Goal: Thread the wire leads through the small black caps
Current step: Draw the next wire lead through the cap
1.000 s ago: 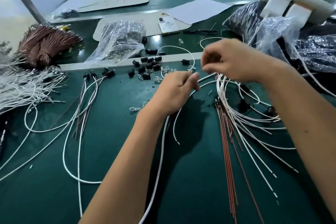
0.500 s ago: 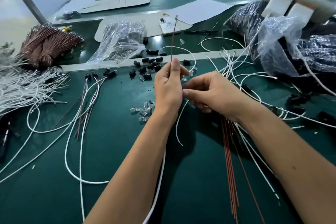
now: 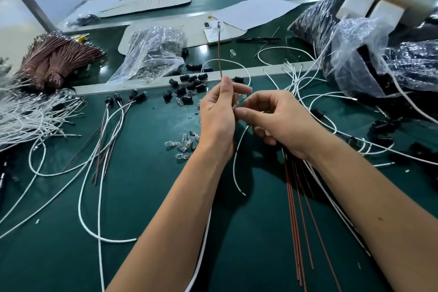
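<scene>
Left hand (image 3: 219, 114) pinches brown lead (image 3: 219, 52) upright, tip pointing far. Right hand (image 3: 272, 121), fingers curled, pinches white lead (image 3: 237, 161) hanging near. Black caps (image 3: 189, 87) lie scattered just beyond both hands.

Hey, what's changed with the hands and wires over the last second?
The right hand came down and in from the white wire pile to meet the left hand, which rose and now pinches a brown wire upright. A white wire hangs between them. The black caps stayed put.
</scene>
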The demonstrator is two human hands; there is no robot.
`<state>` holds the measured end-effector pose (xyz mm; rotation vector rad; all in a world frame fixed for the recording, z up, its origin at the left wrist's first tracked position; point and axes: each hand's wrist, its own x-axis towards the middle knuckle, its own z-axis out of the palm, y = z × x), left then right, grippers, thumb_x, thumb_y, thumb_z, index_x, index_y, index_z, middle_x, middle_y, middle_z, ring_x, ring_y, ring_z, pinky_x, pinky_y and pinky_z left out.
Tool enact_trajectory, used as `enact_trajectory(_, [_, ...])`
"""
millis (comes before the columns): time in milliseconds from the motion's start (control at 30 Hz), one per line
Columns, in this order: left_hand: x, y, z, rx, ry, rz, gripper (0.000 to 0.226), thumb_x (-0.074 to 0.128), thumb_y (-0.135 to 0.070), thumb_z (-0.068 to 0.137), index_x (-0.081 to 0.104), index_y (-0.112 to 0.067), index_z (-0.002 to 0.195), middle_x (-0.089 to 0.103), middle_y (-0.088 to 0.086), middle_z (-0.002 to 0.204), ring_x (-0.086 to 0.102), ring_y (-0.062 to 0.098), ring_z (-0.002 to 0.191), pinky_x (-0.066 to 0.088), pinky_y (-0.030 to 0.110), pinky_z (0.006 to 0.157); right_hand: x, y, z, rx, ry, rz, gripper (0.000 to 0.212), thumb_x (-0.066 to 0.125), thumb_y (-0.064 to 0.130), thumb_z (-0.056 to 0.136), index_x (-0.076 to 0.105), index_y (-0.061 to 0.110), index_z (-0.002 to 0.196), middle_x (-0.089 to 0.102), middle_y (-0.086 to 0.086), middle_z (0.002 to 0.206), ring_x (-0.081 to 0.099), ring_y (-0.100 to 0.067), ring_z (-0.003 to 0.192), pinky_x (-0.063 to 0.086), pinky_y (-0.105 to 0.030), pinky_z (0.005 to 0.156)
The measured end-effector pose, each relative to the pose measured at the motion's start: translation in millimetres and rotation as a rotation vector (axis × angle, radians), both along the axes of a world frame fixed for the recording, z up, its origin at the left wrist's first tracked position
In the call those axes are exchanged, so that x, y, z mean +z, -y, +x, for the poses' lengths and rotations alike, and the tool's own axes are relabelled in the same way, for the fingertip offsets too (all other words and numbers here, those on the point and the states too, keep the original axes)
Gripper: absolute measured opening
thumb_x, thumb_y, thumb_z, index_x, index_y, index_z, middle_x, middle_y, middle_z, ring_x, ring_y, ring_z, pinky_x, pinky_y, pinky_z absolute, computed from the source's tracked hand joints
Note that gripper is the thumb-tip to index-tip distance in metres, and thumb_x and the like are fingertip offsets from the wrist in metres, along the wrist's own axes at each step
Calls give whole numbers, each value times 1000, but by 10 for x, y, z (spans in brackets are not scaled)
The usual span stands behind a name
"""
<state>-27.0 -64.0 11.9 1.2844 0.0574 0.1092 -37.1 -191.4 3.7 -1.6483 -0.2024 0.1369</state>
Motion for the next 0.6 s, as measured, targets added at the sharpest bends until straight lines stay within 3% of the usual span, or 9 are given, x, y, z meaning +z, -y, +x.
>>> enact_trajectory(100, [-7, 1, -16, 2, 10, 54, 45, 47, -38, 106, 73, -12, 80, 54, -20, 52, 45, 5, 68, 40, 25, 64, -12, -37, -28, 126, -51, 2, 23, 69, 18, 98, 72, 13, 77, 58, 1, 62, 46, -7, 43, 33, -18, 34])
enact_trajectory(167, [-3, -6, -29, -12, 10, 28, 44, 47, -38, 106, 74, -11, 85, 55, -18, 52, 52, 2, 62, 45, 20, 52, -6, -57, -37, 139, -61, 22, 16, 68, 13, 99, 71, 6, 84, 57, -2, 63, 45, -7, 44, 33, -18, 34])
enact_trajectory(233, [29, -5, -50, -48, -1, -53, 44, 47, -38, 106, 75, -8, 91, 54, -3, 56, 59, 5, 51, 46, 23, 38, -2, -64, -30, 100, -52, 43, 10, 70, 11, 97, 71, 7, 88, 58, -1, 62, 46, -8, 44, 33, -18, 34])
enact_trajectory(300, [49, 1, -63, -90, -1, -89, 43, 47, -39, 106, 78, -12, 94, 57, 7, 66, 61, 8, 53, 48, 26, 39, -8, -76, -20, 26, -15, -2, 9, 73, 14, 95, 69, 10, 88, 60, 2, 60, 47, -10, 44, 35, -20, 34])
enact_trajectory(400, [57, 14, -96, -155, 19, -57, 41, 45, -42, 106, 80, -28, 91, 73, -15, 70, 65, 12, 49, 52, 31, 41, -28, -96, -20, 23, 10, -46, 8, 72, 18, 97, 73, 11, 97, 61, -10, 65, 46, -18, 44, 36, -23, 36])
enact_trajectory(500, [59, -4, -102, -156, 25, -40, 40, 45, -42, 106, 77, -18, 107, 77, -10, 93, 59, 22, 37, 49, 30, 36, -29, -68, -4, 50, 3, -22, 9, 71, 18, 97, 75, 13, 91, 58, -7, 54, 43, -12, 36, 34, -19, 35])
enact_trajectory(533, [60, -9, -93, -148, 17, -30, 41, 46, -43, 105, 76, -16, 110, 76, -5, 106, 58, 29, 39, 49, 31, 37, -21, -56, 0, 60, -3, 7, 9, 72, 18, 96, 75, 13, 88, 58, -4, 53, 45, -10, 37, 36, -19, 35])
enact_trajectory(600, [52, -16, -61, -114, 12, 22, 40, 47, -45, 104, 76, -19, 113, 72, -4, 119, 65, 33, 65, 56, 37, 50, -5, -32, 2, 83, -6, 61, 9, 75, 20, 91, 76, 13, 85, 59, -1, 56, 50, -8, 43, 38, -18, 37])
